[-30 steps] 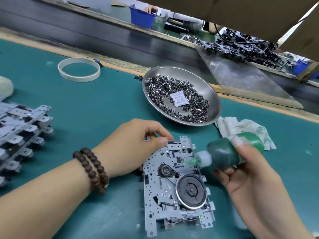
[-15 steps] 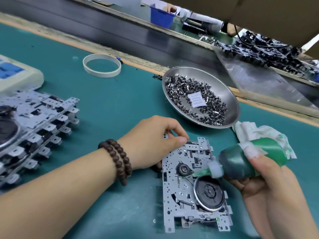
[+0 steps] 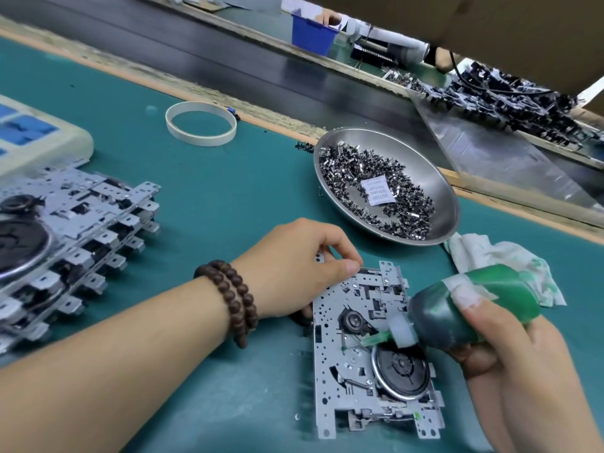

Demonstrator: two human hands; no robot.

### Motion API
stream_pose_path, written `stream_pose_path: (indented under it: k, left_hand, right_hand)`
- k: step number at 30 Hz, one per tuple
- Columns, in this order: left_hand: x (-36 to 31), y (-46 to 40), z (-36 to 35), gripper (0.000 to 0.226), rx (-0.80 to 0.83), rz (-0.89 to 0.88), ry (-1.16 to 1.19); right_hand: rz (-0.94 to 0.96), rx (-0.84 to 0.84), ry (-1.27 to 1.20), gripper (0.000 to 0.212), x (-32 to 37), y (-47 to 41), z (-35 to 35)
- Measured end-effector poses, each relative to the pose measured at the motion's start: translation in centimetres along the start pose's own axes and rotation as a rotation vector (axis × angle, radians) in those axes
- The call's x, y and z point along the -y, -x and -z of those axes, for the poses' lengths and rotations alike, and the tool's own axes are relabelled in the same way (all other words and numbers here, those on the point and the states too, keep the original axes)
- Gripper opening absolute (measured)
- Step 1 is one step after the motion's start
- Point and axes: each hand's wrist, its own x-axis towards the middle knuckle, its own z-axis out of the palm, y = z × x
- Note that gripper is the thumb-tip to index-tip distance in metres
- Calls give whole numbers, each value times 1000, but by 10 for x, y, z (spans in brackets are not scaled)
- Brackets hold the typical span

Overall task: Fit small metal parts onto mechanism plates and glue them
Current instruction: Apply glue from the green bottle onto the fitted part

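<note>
Head view cuts off your stack of plates (image 3: 65, 237) at the left edge, and the cream keypad device (image 3: 39, 138) behind it shows only a corner. Your left hand (image 3: 294, 269) covers the upper left corner of the mechanism plate (image 3: 330, 361), fingers curled over its edge and thumb pressed on top — what lies under the palm is hidden. Your right hand (image 3: 510, 348) grips the green glue bottle (image 3: 467, 308), fingers wrapped round its glossy, tape-patched body; its translucent nozzle tip touches the plate just below the small black gear. That plate lies flat on the teal mat (image 3: 212, 197), dull grey stamped metal full of punched holes, with a dark round flywheel. Beyond sits a shiny steel dish (image 3: 438, 178) of tiny metal parts (image 3: 408, 210) — too small to tell apart — a stained rag (image 3: 490, 253) and a white ring (image 3: 201, 124).
</note>
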Motion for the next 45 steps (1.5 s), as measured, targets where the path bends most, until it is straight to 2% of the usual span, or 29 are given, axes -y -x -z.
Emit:
stream_pose_path:
  k: [4, 6, 7, 11, 15, 17, 20, 24, 26, 29, 31, 34, 36, 38, 39, 41, 43, 45]
  left_hand:
    - [0, 0, 0, 8, -1, -2, 2]
    - [0, 0, 0, 8, 0, 0, 7]
    - [1, -1, 0, 8, 1, 0, 8]
    - [1, -1, 0, 9, 4, 1, 17]
    - [1, -1, 0, 9, 1, -3, 16]
    - [1, 0, 0, 9, 3, -4, 15]
    - [1, -1, 0, 9, 2, -2, 10]
    - [3, -1, 0, 9, -5, 3, 15]
    - [2, -1, -1, 8, -18, 0, 5]
    - [2, 1, -2, 9, -52, -34, -71]
    - [2, 4, -2, 8, -99, -58, -129]
    - [0, 13, 4, 6, -261, -47, -259]
    - [-1, 22, 13, 8, -340, 16, -383]
    - [-1, 33, 18, 16, -254, 120, -419]
    - [-2, 41, 16, 19, -180, 173, -365]
    - [-6, 57, 6, 18, -65, 269, -95]
    - [-9, 68, -4, 20, -14, 314, 199]
    - [-8, 70, -9, 25, -9, 345, 391]
  right_hand:
    - [-10, -13, -12, 31, 1, 0, -1]
    - [7, -3, -1, 52, 3, 1, -5]
    - [17, -14, -1, 55, 3, 1, -4]
    - [16, 18, -52, 18, 2, 1, -3]
    - [21, -2, -24, 50, 5, 2, -5]
    - [11, -1, -31, 48, 5, 1, -4]
    - [-4, -21, -24, 58, 3, 1, -4]
    - [-46, -25, -43, 42, 3, 1, -2]
    - [-72, -41, -57, 43, 2, 1, -1]
    - [-102, -68, -225, 5, 5, -1, 1]
    - [-90, -107, -374, 18, 12, -3, 3]
    - [-84, -217, -580, 19, 24, -7, 13]
    - [-126, -253, -634, 22, 26, -10, 20]
    - [-175, -265, -626, 28, 25, -13, 25]
    - [-201, -267, -607, 31, 24, -13, 27]
    - [-255, -257, -587, 34, 21, -14, 28]
    - [-278, -214, -618, 31, 19, -14, 31]
    - [-267, -150, -653, 23, 17, -14, 34]
